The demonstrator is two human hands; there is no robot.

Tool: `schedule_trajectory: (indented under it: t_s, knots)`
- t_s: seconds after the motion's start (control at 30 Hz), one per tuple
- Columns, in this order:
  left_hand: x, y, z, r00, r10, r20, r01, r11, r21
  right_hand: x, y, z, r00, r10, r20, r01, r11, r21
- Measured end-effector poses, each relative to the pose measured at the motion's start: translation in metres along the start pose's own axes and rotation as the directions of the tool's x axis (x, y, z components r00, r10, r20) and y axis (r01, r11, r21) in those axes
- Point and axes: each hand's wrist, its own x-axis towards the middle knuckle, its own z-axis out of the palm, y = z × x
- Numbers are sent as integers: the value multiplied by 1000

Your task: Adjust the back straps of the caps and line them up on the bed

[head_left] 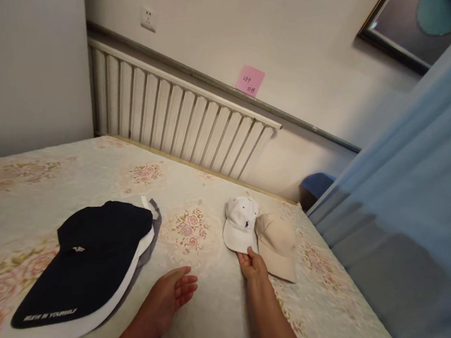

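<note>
My right hand [253,264] pinches the brim of a white baseball cap [239,221] with a small dark emblem on its front. Right beside it, a beige baseball cap [276,241] lies on the flowered cloth, brim toward me. My left hand [177,290] is over the cloth with fingers apart and slightly curled, holding nothing. To its left lies a stack of caps, topped by a black cap [94,254] with lettering along its brim. Under that one shows the edge of a white cap [62,335], with a grey strap and edge beneath.
The flowered cloth [214,307] covers the broad surface. A white radiator [173,108] runs along its far edge, below a pink note [250,80] and a wall socket [148,19]. A blue curtain [400,185] hangs at right, near a dark blue object [317,186]. A framed picture [413,16] is above.
</note>
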Motion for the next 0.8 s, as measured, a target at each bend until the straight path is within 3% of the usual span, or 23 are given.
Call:
schedule_trajectory:
  t_s: [0.33, 0.53, 0.8]
  knots:
    - [0, -5, 0, 1000, 13, 26, -13, 1000, 23, -19, 2, -5, 988, 98, -122, -87, 992, 87]
    - [-3, -5, 2, 999, 7, 37, -8, 999, 37, -28, 1, -12, 985, 123, -121, -112, 990, 90]
    - [-1, -9, 2, 999, 7, 52, -9, 999, 40, -40, 4, -24, 995, 65, -70, -63, 998, 30]
